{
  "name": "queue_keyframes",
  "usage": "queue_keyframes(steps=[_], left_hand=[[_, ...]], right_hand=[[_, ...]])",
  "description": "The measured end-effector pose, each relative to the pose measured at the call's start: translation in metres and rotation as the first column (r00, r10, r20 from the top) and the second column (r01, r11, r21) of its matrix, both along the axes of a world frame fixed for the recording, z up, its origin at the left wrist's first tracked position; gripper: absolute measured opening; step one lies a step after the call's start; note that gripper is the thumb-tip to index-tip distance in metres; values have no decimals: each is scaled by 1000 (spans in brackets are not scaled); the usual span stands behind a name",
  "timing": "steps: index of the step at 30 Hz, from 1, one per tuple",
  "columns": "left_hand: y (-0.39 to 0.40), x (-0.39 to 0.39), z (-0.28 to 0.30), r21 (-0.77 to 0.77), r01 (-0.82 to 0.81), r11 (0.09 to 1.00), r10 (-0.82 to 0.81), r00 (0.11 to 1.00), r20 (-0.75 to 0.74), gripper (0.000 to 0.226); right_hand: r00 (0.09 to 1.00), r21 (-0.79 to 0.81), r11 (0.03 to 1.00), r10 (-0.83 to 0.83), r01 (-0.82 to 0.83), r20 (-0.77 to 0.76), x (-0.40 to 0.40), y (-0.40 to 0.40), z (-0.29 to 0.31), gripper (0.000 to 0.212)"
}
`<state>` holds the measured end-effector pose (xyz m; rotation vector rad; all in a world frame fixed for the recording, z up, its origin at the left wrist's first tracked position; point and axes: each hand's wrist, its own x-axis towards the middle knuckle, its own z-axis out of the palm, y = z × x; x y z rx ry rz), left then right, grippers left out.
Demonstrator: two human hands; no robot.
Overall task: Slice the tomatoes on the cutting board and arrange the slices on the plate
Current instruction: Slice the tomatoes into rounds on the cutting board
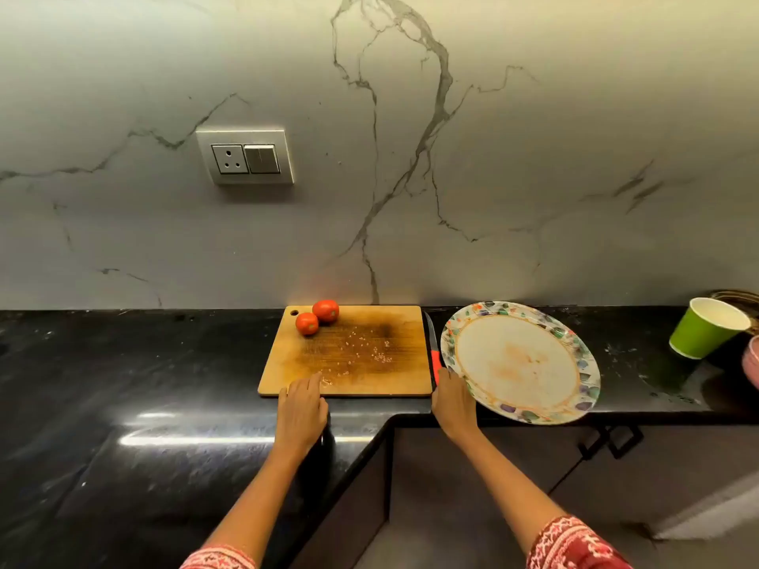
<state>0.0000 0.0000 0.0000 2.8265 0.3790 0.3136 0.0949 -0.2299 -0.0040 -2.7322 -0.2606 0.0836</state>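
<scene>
Two whole red tomatoes [317,317] sit touching at the far left corner of the wooden cutting board [394,322], which has seeds scattered across its middle. A knife [433,355] with a red handle lies along the board's right edge. The white plate [519,361] with a floral rim is to the right of the knife, holds no food, and overhangs the counter's front edge. My left hand [302,412] rests with straight fingers on the board's near left edge. My right hand [451,400] grips the plate's near left rim, right beside the knife handle.
The black stone counter [123,384] turns a corner in front of me, with dark cabinets [534,466] below. A green paper cup [704,328] stands tilted at the far right beside a pink object [751,363]. A marble wall with a socket plate [245,156] rises behind.
</scene>
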Motion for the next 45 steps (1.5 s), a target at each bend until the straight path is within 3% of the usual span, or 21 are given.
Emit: queue_keyframes(steps=[6,10,14,19,24,30,35,40,42,45], left_hand=[[29,17,2,-55,-49,997,51,998,30,31],[51,24,7,-49,-110,993,110,994,-16,25],[64,30,11,-122,-181,976,173,982,-73,27],[84,43,1,-242,-248,938,218,965,-143,35],[97,53,-4,-308,-337,890,277,935,-222,31],[100,56,-3,-294,-377,878,292,910,-293,51],[100,57,-3,-296,-382,875,305,912,-275,87],[95,52,-6,-303,-371,878,304,920,-246,96],[92,47,-7,-304,-372,877,307,921,-239,97],[83,36,-8,-293,-373,880,312,920,-236,97]], right_hand=[[995,-183,981,-56,70,79,22,21,7,16],[986,-181,970,-152,161,65,31,34,13,15],[977,-132,970,-212,206,-29,41,36,20,22],[915,-13,952,-299,307,-269,44,31,24,11],[932,98,947,-279,307,-231,43,32,29,16],[953,90,958,-255,272,-164,50,46,23,14],[953,121,951,-265,283,-149,52,50,16,15],[948,135,952,-244,274,-204,51,43,20,8],[949,134,954,-238,268,-205,49,37,21,28],[957,115,962,-226,249,-179,40,28,22,34]])
